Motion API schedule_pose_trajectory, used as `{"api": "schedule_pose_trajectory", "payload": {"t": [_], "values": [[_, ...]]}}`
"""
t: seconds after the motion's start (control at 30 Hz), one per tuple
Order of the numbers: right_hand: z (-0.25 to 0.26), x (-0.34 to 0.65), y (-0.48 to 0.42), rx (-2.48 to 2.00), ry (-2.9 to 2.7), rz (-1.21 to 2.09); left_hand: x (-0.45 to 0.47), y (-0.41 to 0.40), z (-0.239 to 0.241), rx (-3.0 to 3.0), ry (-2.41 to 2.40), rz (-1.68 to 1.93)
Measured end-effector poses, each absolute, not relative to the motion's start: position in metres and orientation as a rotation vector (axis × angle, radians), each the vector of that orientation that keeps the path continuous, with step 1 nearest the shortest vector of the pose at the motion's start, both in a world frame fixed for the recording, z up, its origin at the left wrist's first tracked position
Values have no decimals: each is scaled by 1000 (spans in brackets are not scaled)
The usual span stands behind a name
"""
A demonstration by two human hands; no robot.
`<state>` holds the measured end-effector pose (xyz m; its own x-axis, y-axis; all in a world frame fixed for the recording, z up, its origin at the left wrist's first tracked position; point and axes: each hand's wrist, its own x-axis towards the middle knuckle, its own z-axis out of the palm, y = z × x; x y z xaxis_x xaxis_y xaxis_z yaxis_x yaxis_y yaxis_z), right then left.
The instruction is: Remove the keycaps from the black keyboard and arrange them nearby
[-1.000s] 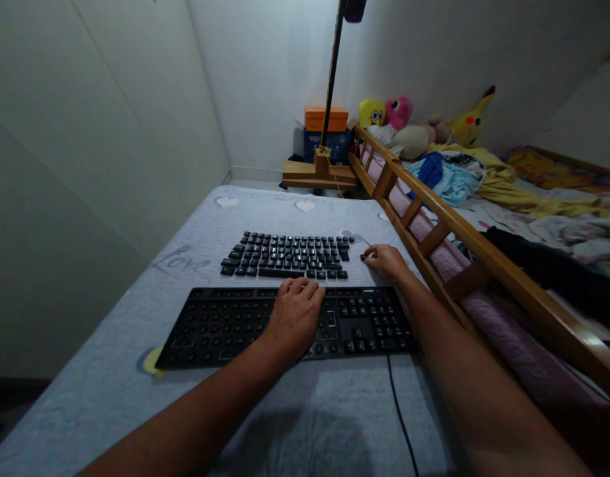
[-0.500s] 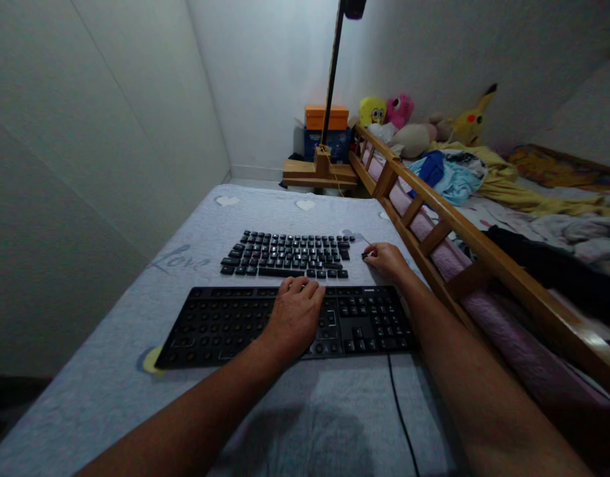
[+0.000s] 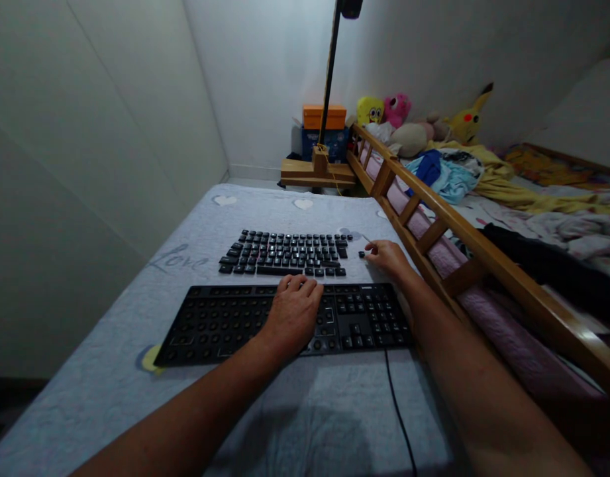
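A black keyboard [image 3: 357, 318] lies across the cloth-covered surface. Most of its left and middle part has bare key posts, while keys remain on the right block. My left hand [image 3: 295, 308] lies palm down over its middle, fingers spread a little and reaching its far edge. Beyond it, loose black keycaps [image 3: 279, 270] are laid out in rows like a key layout. To the right of these rows, my right hand [image 3: 387, 257] has its fingers closed around a thin pale stick-like thing [image 3: 365, 237], mostly hidden. A single keycap [image 3: 361, 254] lies just left of its fingertips.
A wooden bed rail [image 3: 436, 209] runs along the right, with clothes [image 3: 448, 175] and plush toys [image 3: 370, 110] behind it. At the back stands a pole on a wooden base [image 3: 317, 169], near an orange box [image 3: 324, 117]. The keyboard's cable [image 3: 399, 411] trails toward me.
The single keycap was against my right fingertips and now lies apart from them. My right hand has shifted slightly right. My left hand stays on the keyboard.
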<state>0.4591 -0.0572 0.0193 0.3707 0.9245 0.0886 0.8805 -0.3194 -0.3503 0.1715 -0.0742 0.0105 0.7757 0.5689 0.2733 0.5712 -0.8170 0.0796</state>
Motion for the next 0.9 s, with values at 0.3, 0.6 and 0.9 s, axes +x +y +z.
{"api": "schedule_pose_trajectory", "payload": {"t": [0.3, 0.6, 0.9], "values": [[72, 423, -119, -1637, -1244, 305, 170, -74, 12, -2970, -936, -452], [56, 380, -167, -1635, -1219, 687, 171, -73, 12, -2964, -938, -444], [36, 383, -165, -1760, -1386, 611, 173, -74, 13, -2963, -957, -431]]}}
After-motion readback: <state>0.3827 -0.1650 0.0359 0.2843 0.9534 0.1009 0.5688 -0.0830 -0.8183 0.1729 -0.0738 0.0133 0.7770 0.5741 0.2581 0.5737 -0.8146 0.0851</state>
